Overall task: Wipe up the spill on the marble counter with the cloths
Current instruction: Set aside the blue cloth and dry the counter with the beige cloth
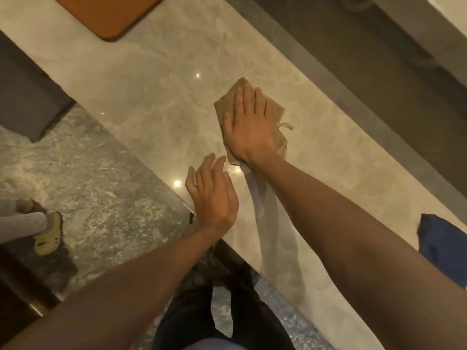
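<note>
Tan folded cloth (274, 109) lies flat under the right hand (249, 125).

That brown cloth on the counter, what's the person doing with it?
A person is wiping the marble counter. Their right hand lies flat, fingers straight, pressing the tan cloth onto the stone. The left hand is open near the counter's front edge and holds nothing. A thin white cloth runs out from under the right wrist toward the edge, and a blue cloth sits off to the right, untouched. No puddle is clear to see in this view.
</note>
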